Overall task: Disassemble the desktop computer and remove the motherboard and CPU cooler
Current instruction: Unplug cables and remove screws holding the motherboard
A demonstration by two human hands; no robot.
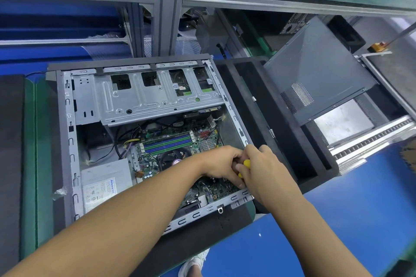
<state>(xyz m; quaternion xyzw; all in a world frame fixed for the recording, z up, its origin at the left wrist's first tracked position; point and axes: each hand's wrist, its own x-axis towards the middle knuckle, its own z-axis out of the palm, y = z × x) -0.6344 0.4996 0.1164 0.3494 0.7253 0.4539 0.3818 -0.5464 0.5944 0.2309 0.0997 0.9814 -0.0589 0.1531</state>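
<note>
The motherboard (213,190) lies inside the open case (67,141), and with your left hand (221,164) and right hand (263,171) both clamped on the yellow screwdriver (247,163) just above it, a slipping tip could gouge the board.

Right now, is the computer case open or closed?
Open. The case lies on its side without a side panel; the motherboard, cooler and power supply inside are exposed.
</note>
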